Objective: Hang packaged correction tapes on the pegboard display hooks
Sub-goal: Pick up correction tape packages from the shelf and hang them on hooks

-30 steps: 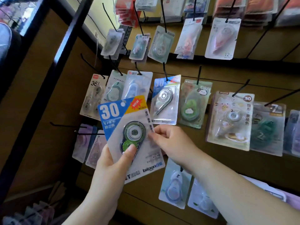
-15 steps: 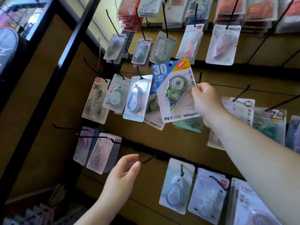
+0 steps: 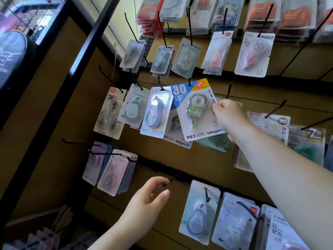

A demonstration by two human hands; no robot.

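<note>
A correction tape package (image 3: 195,110), white card with a blue "30" corner and a green-and-clear dispenser, hangs tilted in the middle row. Its top hole sits on a black hook (image 3: 189,82). My right hand (image 3: 228,119) pinches the card's right edge. Behind it hangs another card of the same brand (image 3: 177,139). My left hand (image 3: 146,202) hovers lower down, fingers loosely curved and holding nothing, its fingertips near a bare black hook (image 3: 173,178).
Rows of packaged correction tapes hang on black hooks across the brown board (image 3: 198,165). Bare hooks jut out at left (image 3: 79,142) and right (image 3: 275,109). A black frame post (image 3: 59,83) borders the left side.
My right hand carried the package up from the left hand to the middle-row hook, where its hole now sits. My left hand let go and stayed low, fingers relaxed.
</note>
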